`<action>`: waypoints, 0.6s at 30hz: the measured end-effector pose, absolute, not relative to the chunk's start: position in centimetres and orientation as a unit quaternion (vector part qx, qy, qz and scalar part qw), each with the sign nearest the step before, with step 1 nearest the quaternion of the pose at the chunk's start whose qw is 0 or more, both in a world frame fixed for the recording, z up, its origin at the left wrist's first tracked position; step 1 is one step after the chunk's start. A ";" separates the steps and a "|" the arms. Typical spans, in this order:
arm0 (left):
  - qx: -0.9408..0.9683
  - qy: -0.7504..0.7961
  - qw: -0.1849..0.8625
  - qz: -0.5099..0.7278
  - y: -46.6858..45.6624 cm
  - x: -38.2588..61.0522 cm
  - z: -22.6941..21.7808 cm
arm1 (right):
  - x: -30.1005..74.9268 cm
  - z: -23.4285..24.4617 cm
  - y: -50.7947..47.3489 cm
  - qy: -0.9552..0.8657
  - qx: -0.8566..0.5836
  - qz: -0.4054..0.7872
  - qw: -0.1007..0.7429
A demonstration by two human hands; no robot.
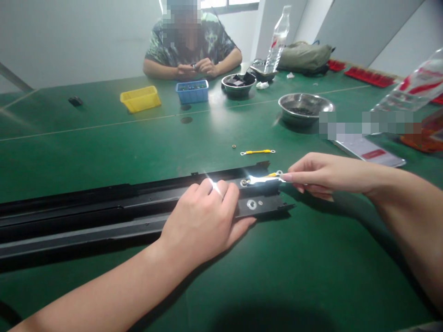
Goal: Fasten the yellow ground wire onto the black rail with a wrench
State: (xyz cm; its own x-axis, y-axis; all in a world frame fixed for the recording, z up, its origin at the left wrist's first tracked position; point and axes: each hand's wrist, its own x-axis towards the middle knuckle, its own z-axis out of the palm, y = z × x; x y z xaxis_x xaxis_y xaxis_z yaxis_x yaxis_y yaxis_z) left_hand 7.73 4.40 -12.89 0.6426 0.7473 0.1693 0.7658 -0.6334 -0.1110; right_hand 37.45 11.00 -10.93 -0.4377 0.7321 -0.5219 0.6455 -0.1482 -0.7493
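Observation:
A long black metal rail (138,216) lies across the table from the left. My left hand (204,214) is wrapped over its right part, thumb along the near side. In my right hand (318,175) a shiny open-end wrench (263,180) is pinched between thumb and fingers. Its jaw is at a nut (244,182) on the rail, just right of my left fingers. Behind the wrench shows part of a yellow wire with a ring terminal (279,173). A second yellow wire (259,151) and a small loose nut (234,146) lie beyond the rail.
Across the green table (138,152) a person (194,50) sits, hands together. Between us stand a yellow bin (141,99), a blue bin (192,93) and metal bowls (304,115) of dark parts. Water bottles (278,41) and a flat white object (375,151) are at the right.

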 end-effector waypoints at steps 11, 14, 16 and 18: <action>-0.903 -0.417 0.088 -0.049 4.4 7.6 -12.8 | 36.4 -10.8 10.8 -0.647 -0.558 0.431 0.290; -0.903 -0.418 0.088 -0.050 4.4 7.7 -12.7 | 36.1 -11.3 10.8 -0.636 -0.524 0.453 0.341; -0.902 -0.418 0.091 -0.056 4.5 7.7 -12.7 | 35.8 -11.7 10.9 -0.636 -0.512 0.457 0.352; -0.902 -0.417 0.091 -0.061 4.5 7.7 -12.7 | 35.4 -12.0 10.9 -0.644 -0.505 0.454 0.351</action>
State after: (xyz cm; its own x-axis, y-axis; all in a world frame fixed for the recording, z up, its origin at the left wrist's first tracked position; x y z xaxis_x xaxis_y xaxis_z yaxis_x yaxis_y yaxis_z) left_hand 7.72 4.46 -12.69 0.6455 0.7409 0.1854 0.7631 -0.6361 -0.1143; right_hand 35.39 10.91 -12.05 -0.2432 0.9700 -0.0062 0.3320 0.0772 -0.9401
